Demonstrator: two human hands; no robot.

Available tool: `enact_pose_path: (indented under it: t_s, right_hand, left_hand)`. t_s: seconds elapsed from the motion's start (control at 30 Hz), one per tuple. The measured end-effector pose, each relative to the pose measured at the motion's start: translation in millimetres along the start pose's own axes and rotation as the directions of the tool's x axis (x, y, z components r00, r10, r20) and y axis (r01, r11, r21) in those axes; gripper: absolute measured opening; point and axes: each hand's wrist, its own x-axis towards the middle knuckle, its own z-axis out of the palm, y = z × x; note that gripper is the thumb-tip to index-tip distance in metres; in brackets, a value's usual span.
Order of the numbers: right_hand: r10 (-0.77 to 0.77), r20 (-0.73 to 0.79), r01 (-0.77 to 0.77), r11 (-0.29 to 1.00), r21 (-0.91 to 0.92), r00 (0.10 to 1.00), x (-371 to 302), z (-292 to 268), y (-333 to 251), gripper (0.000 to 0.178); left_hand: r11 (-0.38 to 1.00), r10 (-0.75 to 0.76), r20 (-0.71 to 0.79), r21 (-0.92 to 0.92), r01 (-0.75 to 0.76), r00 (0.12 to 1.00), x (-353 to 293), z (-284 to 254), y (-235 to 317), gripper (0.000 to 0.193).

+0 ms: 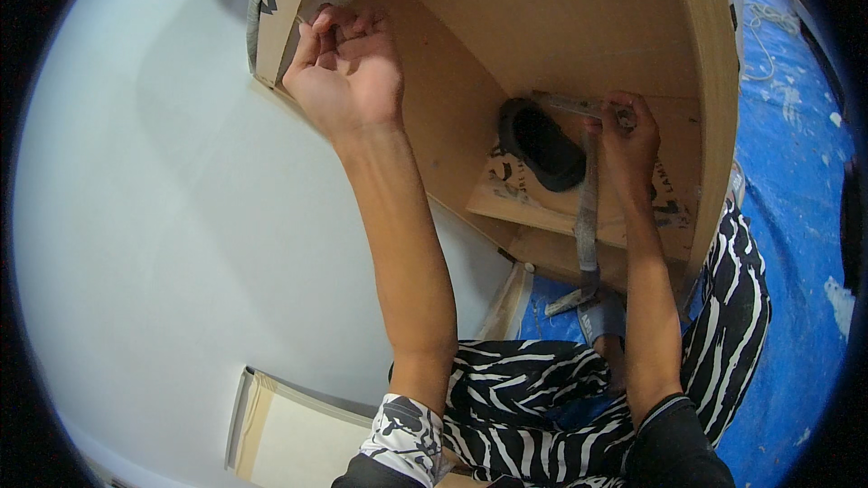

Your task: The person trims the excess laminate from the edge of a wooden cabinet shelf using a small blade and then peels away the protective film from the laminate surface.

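My left hand [354, 68] is raised, palm up, at the upper left edge of a wooden cabinet [579, 0]. Its fingers curl in with thumb and forefinger close together; whatever they hold is too unclear to name. Inside the cabinet, my right hand [628, 140] pinches a greyish, see-through strip of tape [588, 208]. One part of the strip runs left from the fingers, and another hangs down past the cabinet's front edge. Left of this hand, a black clog-like shoe [544, 143] lies on a printed wooden board [520, 194] within the cabinet.
A pale wall [199, 217] stands close on the left. Blue sheeting [787, 199] with white smears covers the floor, with a pale cord [768, 23] at the upper right. My legs in black-and-white patterned trousers [542, 425] are folded before the cabinet. A cream panel [303, 434] leans lower left.
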Motion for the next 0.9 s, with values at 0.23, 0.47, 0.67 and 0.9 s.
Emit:
enact_pose_path:
  t_s: [0.23, 0.47, 0.67, 0.9]
  right_hand:
    - [0.021, -0.010, -0.022, 0.999, -0.044, 1.000, -1, 1, -1, 0.013]
    - [0.027, -0.002, -0.027, 1.000, -0.006, 1.000, -2, 2, -4, 0.011]
    - [0.020, -0.028, -0.020, 1.000, 0.006, 0.999, -2, 3, -4, 0.009]
    - [0.012, -0.017, -0.012, 1.000, -0.011, 1.000, -3, 3, -4, 0.008]
  left_hand:
    - [1.000, 0.005, -0.012, 0.011, -0.005, 1.000, -14, -7, -4, 0.007]
    - [0.981, -0.126, 0.033, 0.153, 0.120, 0.991, -28, -11, -2, 0.012]
    - [0.984, -0.074, 0.107, 0.170, 0.055, 0.992, -41, -34, -6, 0.011]
    - [0.954, 0.124, -0.008, 0.275, -0.117, 0.992, -12, -31, 20, 0.018]
